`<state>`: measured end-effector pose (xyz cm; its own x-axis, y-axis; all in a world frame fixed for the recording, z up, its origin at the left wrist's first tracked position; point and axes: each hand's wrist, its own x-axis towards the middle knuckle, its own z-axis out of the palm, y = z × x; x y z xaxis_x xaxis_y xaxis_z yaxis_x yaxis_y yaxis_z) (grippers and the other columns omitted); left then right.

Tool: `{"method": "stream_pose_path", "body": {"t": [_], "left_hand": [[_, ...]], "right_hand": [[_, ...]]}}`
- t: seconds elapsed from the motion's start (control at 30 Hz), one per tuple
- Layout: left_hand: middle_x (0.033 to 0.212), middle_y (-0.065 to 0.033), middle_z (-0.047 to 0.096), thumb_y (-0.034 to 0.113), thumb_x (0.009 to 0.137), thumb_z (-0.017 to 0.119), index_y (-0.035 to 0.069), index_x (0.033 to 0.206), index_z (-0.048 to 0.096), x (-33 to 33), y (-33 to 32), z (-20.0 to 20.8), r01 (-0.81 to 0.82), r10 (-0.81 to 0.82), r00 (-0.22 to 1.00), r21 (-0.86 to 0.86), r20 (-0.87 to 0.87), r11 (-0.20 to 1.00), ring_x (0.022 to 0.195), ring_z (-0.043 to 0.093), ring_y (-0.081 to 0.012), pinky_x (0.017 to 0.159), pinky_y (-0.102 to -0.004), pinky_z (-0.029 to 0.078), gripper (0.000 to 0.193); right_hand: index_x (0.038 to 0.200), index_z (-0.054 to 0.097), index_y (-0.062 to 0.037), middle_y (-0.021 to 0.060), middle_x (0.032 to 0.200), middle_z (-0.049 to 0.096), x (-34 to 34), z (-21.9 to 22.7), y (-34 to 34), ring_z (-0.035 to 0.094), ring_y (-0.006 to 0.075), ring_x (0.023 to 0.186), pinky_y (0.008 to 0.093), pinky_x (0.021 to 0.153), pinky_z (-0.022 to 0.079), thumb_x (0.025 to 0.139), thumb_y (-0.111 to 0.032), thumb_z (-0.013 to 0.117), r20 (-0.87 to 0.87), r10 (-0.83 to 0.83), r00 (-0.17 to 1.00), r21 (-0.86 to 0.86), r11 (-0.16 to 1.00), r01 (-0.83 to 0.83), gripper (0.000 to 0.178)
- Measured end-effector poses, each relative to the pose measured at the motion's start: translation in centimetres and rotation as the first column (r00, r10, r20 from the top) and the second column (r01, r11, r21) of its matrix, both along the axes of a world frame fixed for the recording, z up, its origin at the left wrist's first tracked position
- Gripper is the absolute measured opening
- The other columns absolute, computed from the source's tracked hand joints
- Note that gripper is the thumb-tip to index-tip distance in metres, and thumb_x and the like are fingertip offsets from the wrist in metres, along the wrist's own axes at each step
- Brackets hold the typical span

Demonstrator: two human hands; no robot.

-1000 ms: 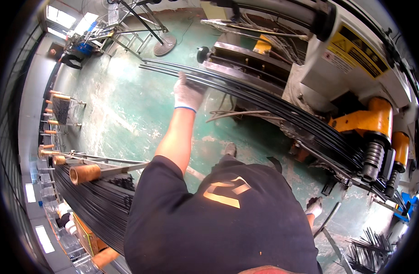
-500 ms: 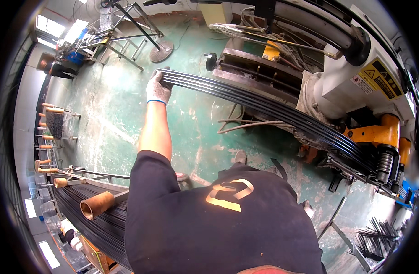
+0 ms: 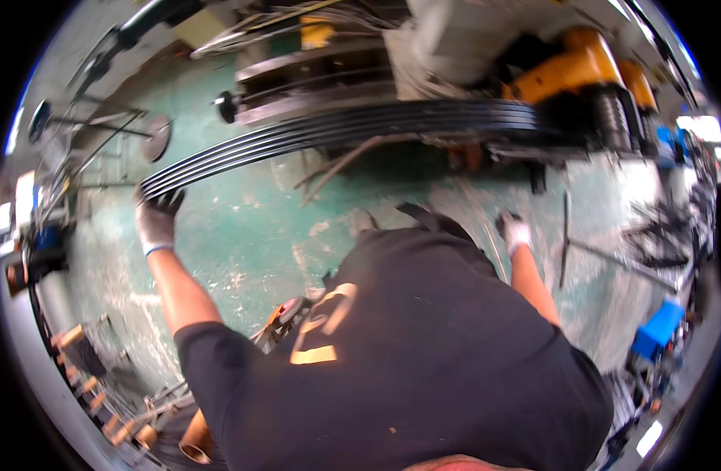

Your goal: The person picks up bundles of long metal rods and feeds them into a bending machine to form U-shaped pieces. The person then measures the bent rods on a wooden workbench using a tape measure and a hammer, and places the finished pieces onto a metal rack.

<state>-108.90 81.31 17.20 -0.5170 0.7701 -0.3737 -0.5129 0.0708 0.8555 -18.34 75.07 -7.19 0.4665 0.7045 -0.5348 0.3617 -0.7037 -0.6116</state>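
Note:
My left hand (image 3: 156, 221), in a white glove with dark fingers, is closed around the left end of a bundle of long black metal bars (image 3: 298, 136). These lie side by side and stretch right, along the front of a machine, to its orange clamp part (image 3: 569, 67). The bundle's far right end is hidden in the dark parts there. On the right, low beside my body, hangs my right hand (image 3: 516, 231), gloved too and apart from the bars. Its fingers are small and blurred, so I cannot tell how they are held.
The machine's steel bed (image 3: 313, 74) runs behind the bars. A round-based stand (image 3: 157, 138) is at the far left. Near left is a rack with copper-coloured rollers (image 3: 195, 439). To the right are a metal frame (image 3: 624, 263), a pile of black rods (image 3: 659, 231) and a blue box (image 3: 659, 328).
My view has turned right. My left hand still grips the bars' end, now lower and farther left in the picture. My right hand and forearm have come into fuller view.

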Motion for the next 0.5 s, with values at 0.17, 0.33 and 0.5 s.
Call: {"method": "stream_pose_path", "body": {"t": [0.17, 0.33, 0.5], "left_hand": [[0.155, -0.018, 0.053, 0.057, 0.111, 0.043, 0.011, 0.155, 0.046, -1.3, 0.2, -2.8, -0.19, 0.166, 0.978, 0.224, 0.123, 0.956, 0.144, 0.049, -0.0445, 0.117, -0.0693, 0.042, 0.064], [0.168, -0.0222, 0.038, 0.062, 0.111, 0.038, 0.006, 0.167, 0.02, 12.2, -0.1, -6.4, -0.449, 0.445, 0.871, -0.03, 0.208, 0.893, 0.151, 0.04, -0.0485, 0.124, -0.0713, 0.034, 0.081], [0.151, -0.0245, 0.059, 0.054, 0.114, 0.039, -0.002, 0.147, 0.052, 28.7, 0.2, -16.8, -0.338, 0.411, 0.852, -0.261, 0.323, 0.904, 0.138, 0.057, -0.0454, 0.121, -0.0663, 0.04, 0.067]], "right_hand": [[0.108, 0.075, 0.004, 0.0099, 0.092, 0.078, -3.0, 3.9, 3.4, 0.072, 0.0202, 0.081, 0.0365, 0.076, 0.055, 0.102, -0.038, 0.069, -0.228, -0.113, 0.967, 0.065, 0.989, 0.131, 0.043], [0.099, 0.075, -0.0002, 0.0068, 0.086, 0.077, 2.4, 0.9, 5.3, 0.068, 0.0156, 0.074, 0.0324, 0.068, 0.051, 0.104, -0.031, 0.071, -0.09, 0.059, 0.994, -0.013, 0.998, -0.061, 0.031], [0.103, 0.08, 0.0003, 0.0174, 0.097, 0.081, 9.5, -2.2, 7.6, 0.078, 0.0302, 0.094, 0.0416, 0.087, 0.058, 0.1, -0.043, 0.069, -0.038, 0.287, 0.957, -0.245, 0.926, -0.287, 0.045]]}}
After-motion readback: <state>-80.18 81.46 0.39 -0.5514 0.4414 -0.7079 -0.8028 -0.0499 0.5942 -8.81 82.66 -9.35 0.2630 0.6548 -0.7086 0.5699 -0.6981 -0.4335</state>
